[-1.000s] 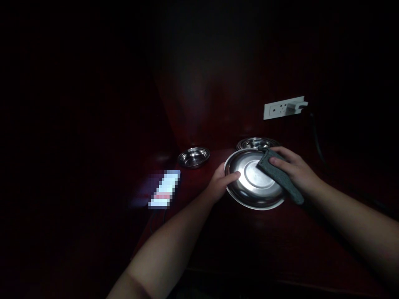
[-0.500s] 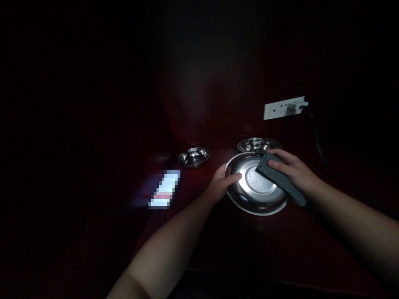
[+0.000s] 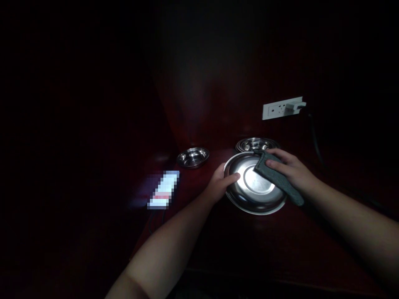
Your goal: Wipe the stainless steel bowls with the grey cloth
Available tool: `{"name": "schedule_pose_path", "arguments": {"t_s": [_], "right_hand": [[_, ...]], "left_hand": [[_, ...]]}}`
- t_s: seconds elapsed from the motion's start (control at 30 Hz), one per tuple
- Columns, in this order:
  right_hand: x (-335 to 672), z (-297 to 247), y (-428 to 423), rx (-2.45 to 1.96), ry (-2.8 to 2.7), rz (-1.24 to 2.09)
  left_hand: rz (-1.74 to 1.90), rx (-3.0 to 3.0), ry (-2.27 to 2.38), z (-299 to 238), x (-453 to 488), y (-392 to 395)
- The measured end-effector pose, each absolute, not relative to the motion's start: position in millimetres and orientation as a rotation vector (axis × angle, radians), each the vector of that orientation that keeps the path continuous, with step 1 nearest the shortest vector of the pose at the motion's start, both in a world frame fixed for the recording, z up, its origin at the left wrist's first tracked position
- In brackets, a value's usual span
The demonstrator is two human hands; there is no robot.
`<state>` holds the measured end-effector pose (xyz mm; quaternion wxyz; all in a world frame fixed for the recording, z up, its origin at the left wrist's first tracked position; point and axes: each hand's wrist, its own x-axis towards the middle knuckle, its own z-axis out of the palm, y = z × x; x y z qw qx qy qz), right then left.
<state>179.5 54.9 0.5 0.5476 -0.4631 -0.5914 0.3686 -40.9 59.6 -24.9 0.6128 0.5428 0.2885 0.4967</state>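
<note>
A shiny steel plate (image 3: pixel 249 195) is tilted up over a dark red table. My left hand (image 3: pixel 220 182) grips its left rim, thumb on the inner face. My right hand (image 3: pixel 291 170) presses a folded grey cloth (image 3: pixel 274 176) against the plate's upper right part, fingers closed on the cloth. Behind the plate stands a stack of steel plates (image 3: pixel 257 144).
A small steel dish (image 3: pixel 193 157) sits at the back left of the table. A lit phone (image 3: pixel 163 189) lies to the left with a cable. A white wall socket (image 3: pixel 282 108) with a plug and dark cord is on the back wall. The surroundings are very dark.
The plate has tipped slightly flatter and shifted a little; the cloth under my right hand slid a short way up and left over the plate's face.
</note>
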Motion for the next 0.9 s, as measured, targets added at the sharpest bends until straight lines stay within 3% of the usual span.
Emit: {"name": "schedule_pose_path", "arguments": {"t_s": [0.9], "right_hand": [[175.0,9.0,45.5,-1.081,-1.309,0.812]], "left_hand": [[1.211,1.263,0.638,-25.5,-41.4,59.5]]}}
